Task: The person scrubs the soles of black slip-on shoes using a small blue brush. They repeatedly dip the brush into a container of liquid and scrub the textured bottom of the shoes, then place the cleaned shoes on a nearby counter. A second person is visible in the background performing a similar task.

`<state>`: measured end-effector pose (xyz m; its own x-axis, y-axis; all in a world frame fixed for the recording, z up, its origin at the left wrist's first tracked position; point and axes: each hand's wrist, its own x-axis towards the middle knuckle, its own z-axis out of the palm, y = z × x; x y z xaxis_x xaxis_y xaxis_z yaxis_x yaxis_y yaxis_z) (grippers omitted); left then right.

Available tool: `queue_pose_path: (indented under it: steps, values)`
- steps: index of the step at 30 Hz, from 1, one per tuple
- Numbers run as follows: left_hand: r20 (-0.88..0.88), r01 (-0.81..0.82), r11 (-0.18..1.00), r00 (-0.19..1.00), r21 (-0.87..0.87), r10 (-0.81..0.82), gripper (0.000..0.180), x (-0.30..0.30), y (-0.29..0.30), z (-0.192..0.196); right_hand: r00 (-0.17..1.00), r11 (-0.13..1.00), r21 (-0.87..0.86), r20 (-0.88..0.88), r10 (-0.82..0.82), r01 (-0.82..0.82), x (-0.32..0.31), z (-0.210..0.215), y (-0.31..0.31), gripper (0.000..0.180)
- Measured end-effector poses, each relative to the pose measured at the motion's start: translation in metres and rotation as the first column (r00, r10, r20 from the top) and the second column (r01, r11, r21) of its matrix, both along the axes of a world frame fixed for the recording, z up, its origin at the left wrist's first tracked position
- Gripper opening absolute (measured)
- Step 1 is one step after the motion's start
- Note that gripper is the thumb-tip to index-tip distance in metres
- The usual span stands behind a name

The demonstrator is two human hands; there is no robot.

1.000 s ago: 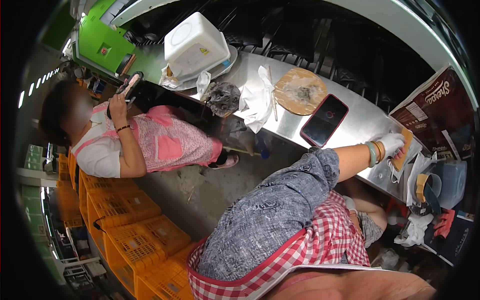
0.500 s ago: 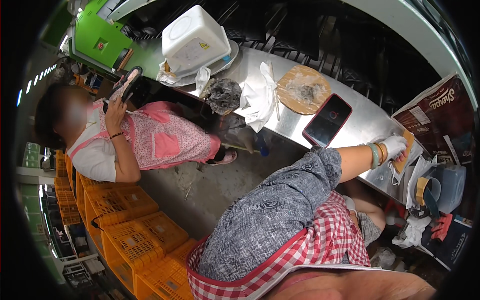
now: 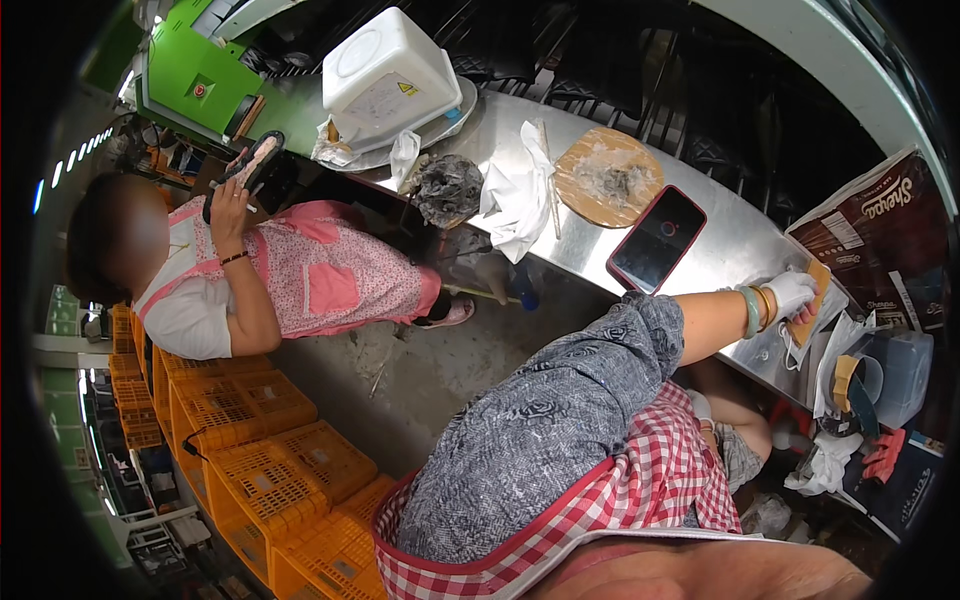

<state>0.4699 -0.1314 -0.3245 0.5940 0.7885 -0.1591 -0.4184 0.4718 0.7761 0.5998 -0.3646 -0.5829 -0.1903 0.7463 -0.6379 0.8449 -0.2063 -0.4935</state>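
Observation:
My left hand (image 3: pixel 792 296), in a white glove with bare fingertips, is closed on a thin tan flat piece (image 3: pixel 818 284) at the right end of the metal bench (image 3: pixel 735 250). White sheets (image 3: pixel 800 345) lie just beneath it. A jade bangle and a gold one circle that wrist. Low by my checked apron (image 3: pixel 640 470), a small part of my gloved right hand (image 3: pixel 701 406) shows; its fingers are hidden. Left of my left hand, a phone in a red case (image 3: pixel 657 240) lies near the bench edge, beside a round wooden board (image 3: pixel 608 178) smeared with whitish residue.
White cloth (image 3: pixel 517 205), a dark crumpled bundle (image 3: pixel 446 190) and a white plastic tub (image 3: pixel 388 80) stand along the bench. A brown printed carton (image 3: pixel 870 235) and clear box (image 3: pixel 905 375) border the right. A co-worker (image 3: pixel 215 270) holds a shoe (image 3: pixel 250 165); orange crates (image 3: pixel 290 470) line the left.
The co-worker's raised hand and the shoe in it have shifted slightly. My left hand stays in place on the tan flat piece.

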Motion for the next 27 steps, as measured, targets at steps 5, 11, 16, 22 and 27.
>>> queue_pose_path:
  steps: [5,11,16,22,27]
  values:
    - [0.049,-0.039,0.999,0.998,-0.011,0.039,0.026,0.01,0.007,-0.013,0.999,1.0,-0.011,-0.048,-0.022,0.021,0.005,-0.007,0.001,0.032]
    - [0.085,-0.045,0.999,0.995,-0.021,0.046,0.025,0.024,0.012,-0.027,1.0,1.0,-0.012,-0.025,0.002,-0.003,0.005,-0.009,0.0,0.028]
    - [0.102,-0.046,0.998,0.994,-0.032,0.049,0.024,0.023,0.015,-0.034,1.0,1.0,0.027,-0.008,0.014,-0.013,-0.02,0.044,0.012,0.028]
    - [0.005,-0.007,1.0,1.0,-0.009,0.007,0.027,-0.001,-0.001,0.002,0.999,0.999,0.048,0.041,0.019,-0.021,-0.028,0.07,0.013,0.028]
    - [-0.004,-0.02,1.0,1.0,0.002,0.02,0.028,-0.004,-0.002,0.005,0.999,0.997,0.068,0.037,0.025,-0.028,-0.026,0.065,0.012,0.029]
